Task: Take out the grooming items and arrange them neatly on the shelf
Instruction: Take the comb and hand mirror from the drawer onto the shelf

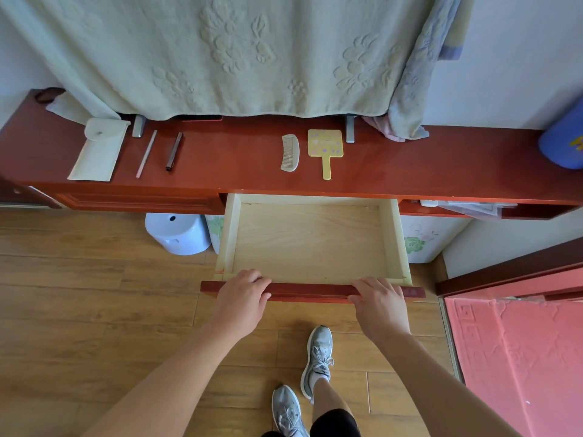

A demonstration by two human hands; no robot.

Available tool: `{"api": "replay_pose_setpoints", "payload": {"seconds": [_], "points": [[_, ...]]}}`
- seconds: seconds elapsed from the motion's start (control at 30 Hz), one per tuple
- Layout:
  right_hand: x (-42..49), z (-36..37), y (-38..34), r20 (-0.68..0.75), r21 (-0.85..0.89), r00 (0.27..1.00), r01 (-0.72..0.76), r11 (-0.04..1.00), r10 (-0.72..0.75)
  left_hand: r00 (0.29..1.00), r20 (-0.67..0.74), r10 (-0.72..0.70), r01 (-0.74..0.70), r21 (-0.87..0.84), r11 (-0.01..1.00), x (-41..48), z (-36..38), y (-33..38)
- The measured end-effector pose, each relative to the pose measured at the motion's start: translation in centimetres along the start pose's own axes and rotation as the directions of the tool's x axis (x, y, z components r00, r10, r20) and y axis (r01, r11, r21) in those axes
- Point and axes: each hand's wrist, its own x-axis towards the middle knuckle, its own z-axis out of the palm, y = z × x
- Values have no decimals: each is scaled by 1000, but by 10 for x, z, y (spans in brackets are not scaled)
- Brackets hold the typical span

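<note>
On the red shelf [220, 159] lie a pale fabric pouch [97, 151], a thin pink stick [146, 153], a dark brown pen-like tube [174, 151], a white comb [290, 152] and a yellow hand mirror [325, 149], spaced in a row. Below it a light wooden drawer [310, 238] is pulled out, and nothing lies inside it. My left hand [244, 293] and my right hand [378, 299] both grip the drawer's red front panel [310, 291], fingers curled over its top edge.
A large pale green towel [220, 55] hangs over the back of the shelf. A blue container [563, 143] stands at the shelf's right end. A white stool [178, 233] sits under the shelf on the wooden floor. A pink mat [517, 357] lies at right.
</note>
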Motion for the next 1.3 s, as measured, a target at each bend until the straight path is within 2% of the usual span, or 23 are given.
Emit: {"api": "replay_pose_setpoints", "payload": {"seconds": [0.53, 0.73, 0.8, 0.9, 1.1, 1.2, 1.3], "points": [[97, -13, 6, 63, 12, 998, -10, 1000, 9, 998, -33, -62, 61, -25, 998, 87, -10, -14], [136, -23, 6, 114, 28, 993, -2, 1000, -1, 993, -55, -108, 105, -51, 993, 121, -17, -23], [145, -28, 7, 90, 51, 996, -27, 998, 23, 987, -70, -144, 142, -28, 989, 132, -22, -26], [158, -36, 10, 67, 13, 997, -27, 1000, 26, 979, -34, -199, 200, 12, 980, 148, -32, -31], [173, -41, 15, 96, -131, 995, 40, 991, -27, 979, 103, -173, 171, 29, 985, 172, -37, -48], [181, -42, 19, 163, -110, 987, 28, 993, -10, 983, 95, -157, 160, -23, 987, 175, -38, -53], [185, -44, 25, 163, -74, 987, 28, 997, -15, 987, 58, -149, 152, -49, 987, 175, -37, -54]]}}
